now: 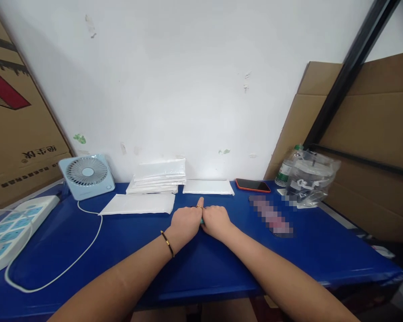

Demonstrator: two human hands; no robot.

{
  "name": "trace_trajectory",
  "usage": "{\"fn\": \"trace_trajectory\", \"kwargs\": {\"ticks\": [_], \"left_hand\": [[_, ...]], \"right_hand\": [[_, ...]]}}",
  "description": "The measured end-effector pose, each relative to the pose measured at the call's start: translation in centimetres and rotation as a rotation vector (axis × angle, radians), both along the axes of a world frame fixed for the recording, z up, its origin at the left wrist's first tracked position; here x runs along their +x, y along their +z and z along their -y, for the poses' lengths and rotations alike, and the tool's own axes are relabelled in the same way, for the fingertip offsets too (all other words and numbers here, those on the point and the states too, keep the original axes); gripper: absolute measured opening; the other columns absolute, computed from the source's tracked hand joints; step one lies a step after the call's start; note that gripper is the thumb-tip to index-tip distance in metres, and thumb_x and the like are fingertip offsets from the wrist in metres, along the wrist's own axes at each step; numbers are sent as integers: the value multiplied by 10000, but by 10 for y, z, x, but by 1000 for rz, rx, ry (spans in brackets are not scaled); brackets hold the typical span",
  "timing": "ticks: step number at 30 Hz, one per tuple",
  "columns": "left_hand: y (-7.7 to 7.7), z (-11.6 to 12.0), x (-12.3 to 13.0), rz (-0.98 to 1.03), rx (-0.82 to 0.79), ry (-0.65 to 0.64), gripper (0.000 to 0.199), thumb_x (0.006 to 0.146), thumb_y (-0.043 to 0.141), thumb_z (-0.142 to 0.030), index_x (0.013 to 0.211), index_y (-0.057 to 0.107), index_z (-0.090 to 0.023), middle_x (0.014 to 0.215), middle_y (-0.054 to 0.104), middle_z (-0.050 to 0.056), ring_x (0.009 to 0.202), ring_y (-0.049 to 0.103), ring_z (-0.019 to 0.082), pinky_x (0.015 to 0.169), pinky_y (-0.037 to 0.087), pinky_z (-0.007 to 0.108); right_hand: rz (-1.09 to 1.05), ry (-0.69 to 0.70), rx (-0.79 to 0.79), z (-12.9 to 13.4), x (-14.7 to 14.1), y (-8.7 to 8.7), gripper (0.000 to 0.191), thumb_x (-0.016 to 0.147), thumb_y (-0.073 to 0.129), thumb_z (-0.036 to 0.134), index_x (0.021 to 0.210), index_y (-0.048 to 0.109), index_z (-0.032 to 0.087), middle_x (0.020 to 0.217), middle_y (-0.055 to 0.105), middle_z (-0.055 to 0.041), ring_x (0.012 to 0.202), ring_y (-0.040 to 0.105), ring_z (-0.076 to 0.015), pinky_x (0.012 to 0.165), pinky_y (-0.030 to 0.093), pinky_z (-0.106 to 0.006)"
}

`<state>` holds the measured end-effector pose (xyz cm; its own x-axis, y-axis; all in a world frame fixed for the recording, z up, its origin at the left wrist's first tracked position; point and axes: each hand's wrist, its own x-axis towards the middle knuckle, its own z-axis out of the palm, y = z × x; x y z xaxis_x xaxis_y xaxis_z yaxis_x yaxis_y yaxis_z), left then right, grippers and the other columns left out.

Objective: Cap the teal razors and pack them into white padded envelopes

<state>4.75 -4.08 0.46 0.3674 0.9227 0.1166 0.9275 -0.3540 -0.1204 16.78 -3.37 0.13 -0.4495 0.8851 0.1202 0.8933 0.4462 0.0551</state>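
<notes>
My left hand (187, 223) and my right hand (217, 221) are pressed together over the middle of the blue table (208, 264). Both are closed, with fingers curled in. A gold ring shows between them, and a dark band with gold parts circles my left wrist. A small teal bit (202, 221) peeks out where the hands meet; most of it is hidden, so its kind cannot be told. Just beyond the hands lies a flat white packet (208, 187). A wider white packet (139, 204) rests to the left of my left hand.
Against the wall stands a stack of white packets (157, 176). At left are a light blue fan (87, 176), its white cable and a power strip (23, 228). A phone (253, 185), a blurred-out item (272, 217), a bottle (285, 172) and a clear plastic bag (309, 179) occupy the right.
</notes>
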Motion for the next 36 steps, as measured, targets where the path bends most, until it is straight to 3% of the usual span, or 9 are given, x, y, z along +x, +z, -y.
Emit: {"fn": "trace_trajectory", "kwargs": {"ticks": [2, 5, 9, 13, 17, 22, 27, 30, 36], "left_hand": [[3, 0, -10, 13, -12, -89, 706, 774, 445, -75, 1438, 211, -134, 811, 694, 102, 756, 667, 237, 665, 487, 321], [6, -5, -48, 53, -28, -282, 927, 644, 570, -112, 1457, 131, -190, 1229, 577, 137, 1092, 564, 260, 874, 449, 341], [-1, -19, -121, -25, 100, 38, 802, 655, 487, -24, 1409, 296, -220, 1447, 347, 141, 1334, 291, 321, 1034, 268, 509], [4, -22, -156, -51, 37, 66, 443, 801, 336, -78, 1183, 544, -159, 1152, 625, 148, 1015, 598, 265, 920, 390, 432], [41, -16, -136, 19, 149, 43, 402, 852, 316, -225, 1213, 475, -150, 798, 677, 104, 799, 626, 283, 763, 430, 394], [67, -24, -87, 272, -146, -137, 499, 789, 421, -289, 1278, 403, -187, 992, 653, 84, 859, 618, 237, 728, 438, 307], [36, -24, -68, 272, -279, -186, 1002, 635, 603, -617, 1442, 182, -195, 1332, 471, 172, 1199, 449, 351, 936, 365, 417], [13, -8, -78, 224, -404, -284, 1223, 444, 736, -602, 1453, 117, -296, 1461, 311, 126, 1316, 284, 379, 1032, 253, 497], [-3, 18, -87, 409, -331, -199, 1063, 567, 707, -419, 1453, 149, -233, 1377, 416, 132, 1243, 410, 316, 988, 359, 396]], "right_hand": [[21, 16, -5, -2, 3, -4, 253, 805, 487, 237, 999, 607, 128, 890, 686, -144, 804, 650, -258, 678, 453, -329], [23, 26, 32, -5, 13, -6, 216, 825, 476, 245, 995, 589, 175, 883, 690, -112, 800, 656, -254, 662, 451, -322], [9, -48, 37, -11, 26, -3, 161, 819, 499, 271, 944, 577, 207, 872, 689, -75, 795, 652, -247, 653, 443, -313], [5, -67, 0, -14, 31, 2, 191, 808, 528, 285, 981, 573, 218, 902, 682, -78, 830, 641, -236, 665, 419, -288], [-64, -13, -14, -14, 46, 12, 165, 822, 508, 302, 936, 597, 223, 846, 679, -59, 792, 631, -221, 618, 375, -262], [-310, 56, -72, -8, 82, 30, 261, 871, 451, 416, 926, 609, 217, 802, 667, -28, 707, 600, -169, 565, 331, -231], [-170, -16, -53, -1, 104, 30, 211, 850, 477, 375, 855, 611, 212, 756, 661, -29, 686, 602, -182, 542, 291, -240], [-3, -49, -47, 1, 106, 26, 136, 824, 498, 303, 834, 603, 216, 773, 670, -37, 708, 618, -197, 547, 294, -246], [158, -10, -25, 5, 92, 22, 136, 794, 510, 222, 904, 588, 228, 827, 685, -51, 764, 643, -230, 609, 369, -265]]}}
